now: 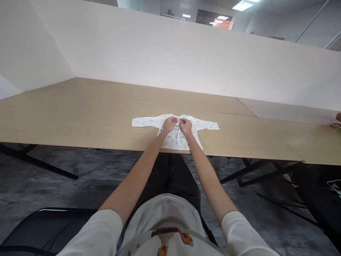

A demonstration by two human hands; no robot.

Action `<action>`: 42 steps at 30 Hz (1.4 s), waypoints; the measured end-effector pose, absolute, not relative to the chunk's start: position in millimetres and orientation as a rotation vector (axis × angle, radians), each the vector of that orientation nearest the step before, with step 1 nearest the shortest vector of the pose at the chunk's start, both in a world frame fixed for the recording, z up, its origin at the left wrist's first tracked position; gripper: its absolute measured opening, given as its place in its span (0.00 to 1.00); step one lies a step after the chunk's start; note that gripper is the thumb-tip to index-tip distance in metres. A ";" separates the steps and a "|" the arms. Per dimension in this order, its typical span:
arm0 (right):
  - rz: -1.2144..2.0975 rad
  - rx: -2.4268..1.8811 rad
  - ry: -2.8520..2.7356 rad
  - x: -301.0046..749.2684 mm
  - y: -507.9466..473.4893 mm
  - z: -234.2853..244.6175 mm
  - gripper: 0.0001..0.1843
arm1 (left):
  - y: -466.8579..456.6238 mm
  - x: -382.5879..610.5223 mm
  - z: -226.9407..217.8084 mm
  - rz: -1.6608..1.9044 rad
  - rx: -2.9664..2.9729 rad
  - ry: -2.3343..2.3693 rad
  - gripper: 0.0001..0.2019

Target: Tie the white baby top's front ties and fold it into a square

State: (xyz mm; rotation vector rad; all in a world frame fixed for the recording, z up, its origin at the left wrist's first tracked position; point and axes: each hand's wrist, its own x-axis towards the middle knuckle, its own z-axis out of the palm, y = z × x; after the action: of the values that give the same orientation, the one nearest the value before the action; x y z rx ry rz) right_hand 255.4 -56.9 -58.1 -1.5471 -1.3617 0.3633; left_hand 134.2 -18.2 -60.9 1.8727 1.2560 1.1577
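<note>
A small white baby shirt [207, 124] with a faint print lies flat on the wooden table [93, 113], sleeves spread left and right, its hem at the table's near edge. My left hand [169, 124] and my right hand [185, 126] rest close together on the shirt's chest near the neckline. Both hands have their fingers pinched on the shirt's front opening, where a small tie or fastening sits between them; it is too small to name.
A white partition wall [170, 60] runs behind the table. Another person's hand [336, 121] shows at the far right edge. A second tabletop [287, 112] adjoins on the right. A black chair [50, 227] stands at lower left, dark table legs on the grey floor.
</note>
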 end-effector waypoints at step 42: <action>0.475 -1.535 -1.324 254.5 -57.4 -53.6 0.11 | -13.1 129.8 -64.2 1.159 1.840 1.064 0.10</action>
State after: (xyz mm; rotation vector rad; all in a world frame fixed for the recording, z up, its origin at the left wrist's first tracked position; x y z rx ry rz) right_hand 254.5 -57.4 -53.6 -1.5351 -1.3239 0.4754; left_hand 129.8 -13.1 -64.2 1.8396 1.0637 1.1591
